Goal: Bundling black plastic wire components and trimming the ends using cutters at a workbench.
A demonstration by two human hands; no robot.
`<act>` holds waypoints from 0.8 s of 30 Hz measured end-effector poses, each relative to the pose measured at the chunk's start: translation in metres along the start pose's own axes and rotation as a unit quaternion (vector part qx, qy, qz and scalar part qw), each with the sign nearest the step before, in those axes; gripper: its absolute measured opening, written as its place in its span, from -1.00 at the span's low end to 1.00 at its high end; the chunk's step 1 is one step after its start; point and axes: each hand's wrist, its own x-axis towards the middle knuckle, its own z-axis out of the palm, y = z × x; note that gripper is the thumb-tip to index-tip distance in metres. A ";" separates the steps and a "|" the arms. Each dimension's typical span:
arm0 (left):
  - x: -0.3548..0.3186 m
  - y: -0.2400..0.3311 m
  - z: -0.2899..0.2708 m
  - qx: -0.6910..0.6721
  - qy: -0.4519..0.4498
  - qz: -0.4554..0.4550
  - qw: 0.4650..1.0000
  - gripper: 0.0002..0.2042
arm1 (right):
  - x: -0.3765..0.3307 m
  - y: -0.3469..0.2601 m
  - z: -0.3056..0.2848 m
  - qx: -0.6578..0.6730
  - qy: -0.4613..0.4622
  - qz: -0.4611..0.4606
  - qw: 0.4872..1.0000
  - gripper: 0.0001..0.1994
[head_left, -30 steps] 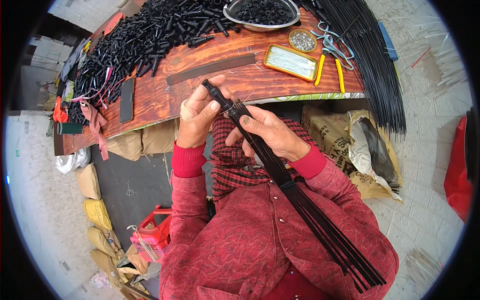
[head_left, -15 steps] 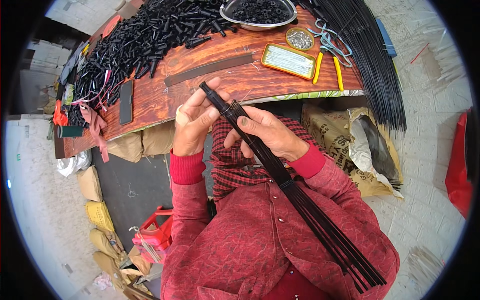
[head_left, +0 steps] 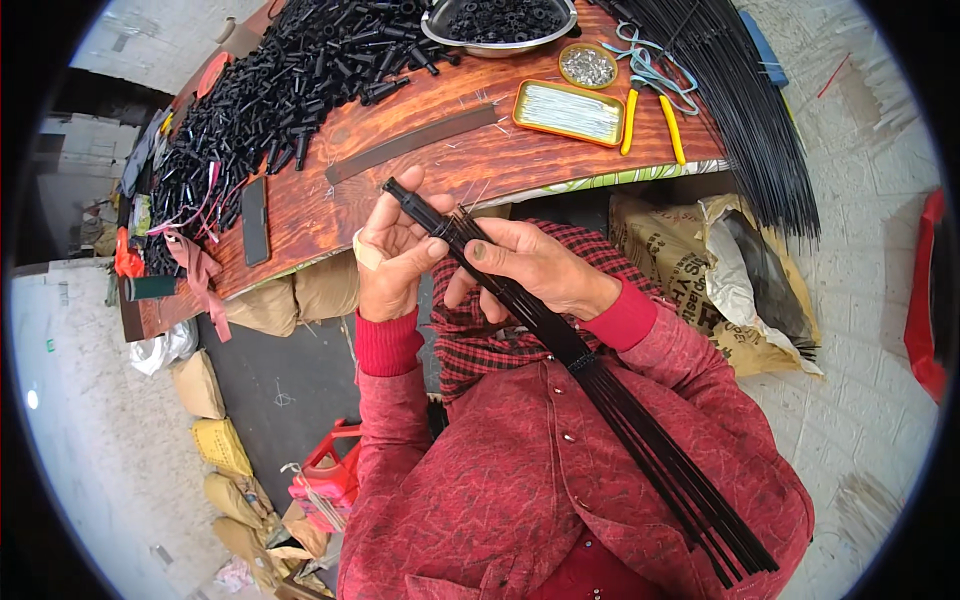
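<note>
A black umbrella frame (head_left: 575, 358) with long thin ribs runs slantwise across my front, from my fingers down toward the lower right. A black plastic sleeve (head_left: 418, 208) forms its upper end. My left hand (head_left: 388, 270), with a plaster on it, grips this sleeve between thumb and fingers. Just below, my right hand (head_left: 548, 268) is closed round the upper part of the ribs, its thumb on top. Fine wire ends (head_left: 470, 200) stick up beside the sleeve. The lower ribs fan out over my red jacket.
Beyond my hands, the wooden table (head_left: 400, 125) bears a heap of black plastic sleeves (head_left: 290, 85), a metal bowl (head_left: 500, 45), a yellow tray of pins (head_left: 568, 112), a small round dish (head_left: 588, 66), yellow-handled pliers (head_left: 672, 130), a phone (head_left: 255, 220) and black rods (head_left: 740, 110).
My view has turned slightly, so the table sits a little higher on the right and lower on the left. Both hands keep their hold on the umbrella frame, with small finger shifts.
</note>
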 end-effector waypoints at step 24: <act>0.015 -0.005 0.017 0.095 0.111 0.061 0.987 -0.20 | 0.049 -0.024 -0.040 0.084 0.080 -0.117 0.986 -0.76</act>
